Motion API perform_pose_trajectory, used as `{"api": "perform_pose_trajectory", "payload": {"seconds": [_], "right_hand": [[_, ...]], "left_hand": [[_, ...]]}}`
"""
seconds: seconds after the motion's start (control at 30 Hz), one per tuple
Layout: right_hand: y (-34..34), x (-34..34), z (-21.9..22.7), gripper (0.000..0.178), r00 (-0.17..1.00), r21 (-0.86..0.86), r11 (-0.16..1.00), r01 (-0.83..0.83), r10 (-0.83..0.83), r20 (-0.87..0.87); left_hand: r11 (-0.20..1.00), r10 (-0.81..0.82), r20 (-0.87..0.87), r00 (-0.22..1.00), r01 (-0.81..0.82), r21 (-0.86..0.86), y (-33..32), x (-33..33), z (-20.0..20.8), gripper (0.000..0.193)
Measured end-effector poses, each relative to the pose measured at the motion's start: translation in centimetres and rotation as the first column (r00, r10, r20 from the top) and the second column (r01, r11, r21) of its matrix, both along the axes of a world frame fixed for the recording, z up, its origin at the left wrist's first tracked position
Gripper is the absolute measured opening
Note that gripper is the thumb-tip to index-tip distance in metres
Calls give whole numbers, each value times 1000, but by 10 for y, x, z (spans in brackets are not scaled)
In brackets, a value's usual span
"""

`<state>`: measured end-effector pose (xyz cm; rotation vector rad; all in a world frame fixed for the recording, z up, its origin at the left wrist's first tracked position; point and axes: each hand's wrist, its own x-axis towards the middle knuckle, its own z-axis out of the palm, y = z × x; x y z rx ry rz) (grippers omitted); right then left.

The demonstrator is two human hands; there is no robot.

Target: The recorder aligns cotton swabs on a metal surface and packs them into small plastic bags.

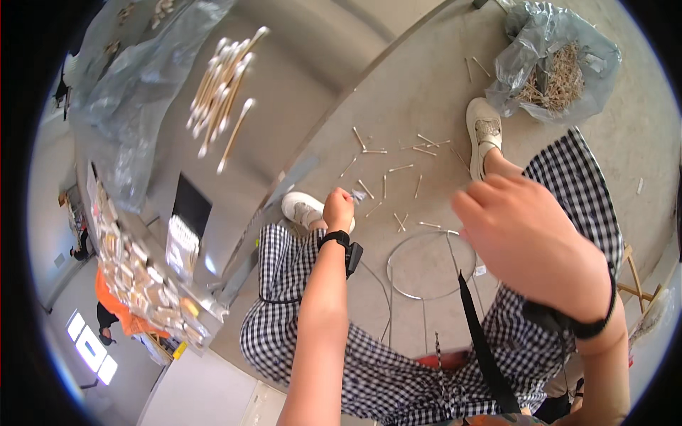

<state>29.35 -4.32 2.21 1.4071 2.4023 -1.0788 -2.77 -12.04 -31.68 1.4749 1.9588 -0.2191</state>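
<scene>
My left hand (339, 210) is curled above the floor, near my left shoe (302, 207); the fingers fold away from view, so I cannot tell whether that grip is closed on anything. My right hand (529, 238), blurred, hangs over my right leg with its back toward me, and it hides its own grip: wide, narrow or holding something, I cannot tell. The cotton swabs are in several places. A loose bundle of swabs (219, 85) lies on the desk (305, 92), roughly lined up, probably because long thin sticks settle side by side; one single swab (234, 138) lies just beside it. More scattered swabs (384, 186) lie at odd angles on the floor, looking dropped rather than arranged. By my right shoe (485, 131), a clear bag (604, 71) gapes open, its slack walls seeming to stop a heap of sticks (565, 82) from spreading. Further left on the desk, a clear pack (182, 248) holds swabs side by side, presumably so they stay straight, near a pile of packets (135, 263).
</scene>
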Motion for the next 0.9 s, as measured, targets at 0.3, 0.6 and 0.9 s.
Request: {"api": "perform_pose_trajectory", "payload": {"seconds": [0.3, 0.6, 0.9], "right_hand": [[21, -3, 8, 35, 990, -127, 988, 92, -77, 114], [26, -23, 2, 38, 989, -157, 983, 90, -70, 131], [29, -25, 3, 42, 982, -179, 980, 90, -58, 177]], "left_hand": [[950, -109, -84, 990, 129, 284, 30, 10, -59, 10], [980, -114, -13, 993, 115, 164, 49, 3, -71, 10], [977, -42, -21, 999, 46, 209, 49, 17, -69, 11]]}}
